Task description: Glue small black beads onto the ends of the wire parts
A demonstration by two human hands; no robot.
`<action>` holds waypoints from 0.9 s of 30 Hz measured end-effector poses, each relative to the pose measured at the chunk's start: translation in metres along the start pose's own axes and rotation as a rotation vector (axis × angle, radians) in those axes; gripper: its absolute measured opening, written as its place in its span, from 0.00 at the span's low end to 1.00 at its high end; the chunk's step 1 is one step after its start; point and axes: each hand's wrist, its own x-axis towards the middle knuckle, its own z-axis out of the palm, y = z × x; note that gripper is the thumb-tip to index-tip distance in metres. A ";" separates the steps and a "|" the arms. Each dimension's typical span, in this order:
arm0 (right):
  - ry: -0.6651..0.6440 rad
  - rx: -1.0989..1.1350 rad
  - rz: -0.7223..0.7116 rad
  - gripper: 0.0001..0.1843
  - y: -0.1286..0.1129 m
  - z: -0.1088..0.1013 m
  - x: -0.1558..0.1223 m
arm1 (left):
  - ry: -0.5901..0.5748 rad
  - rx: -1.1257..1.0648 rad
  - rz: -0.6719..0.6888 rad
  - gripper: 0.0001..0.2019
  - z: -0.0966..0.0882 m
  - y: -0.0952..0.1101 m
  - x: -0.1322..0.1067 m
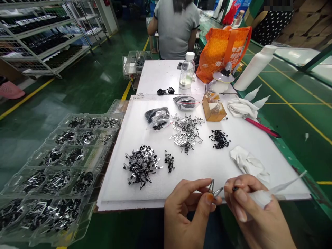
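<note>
At the table's front edge, my left hand pinches a small V-shaped metal clip between thumb and fingertips. Close beside it, my right hand is closed, with a small black cap between thumb and index finger. A white squeeze bottle with a long thin nozzle also lies in that hand, its tip pointing away to the right. A pile of bent metal clips and a heap of small black caps lie beyond my hands. To the left sits a pile of clips with black pieces on them.
Bags of black parts, a wooden box, white cloths and a red knife are on the white table. Compartment trays stand left. An orange bag and a seated person are farther off.
</note>
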 end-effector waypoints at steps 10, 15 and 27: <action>-0.143 -0.301 -0.166 0.06 0.013 -0.014 -0.003 | -0.094 0.058 0.075 0.06 -0.006 -0.004 -0.001; -0.185 -0.376 -0.196 0.06 0.012 -0.015 -0.001 | -0.120 0.127 0.112 0.07 -0.009 -0.008 -0.001; -0.234 -0.345 -0.158 0.06 0.010 -0.022 0.003 | -0.097 0.230 0.170 0.09 -0.007 -0.006 -0.001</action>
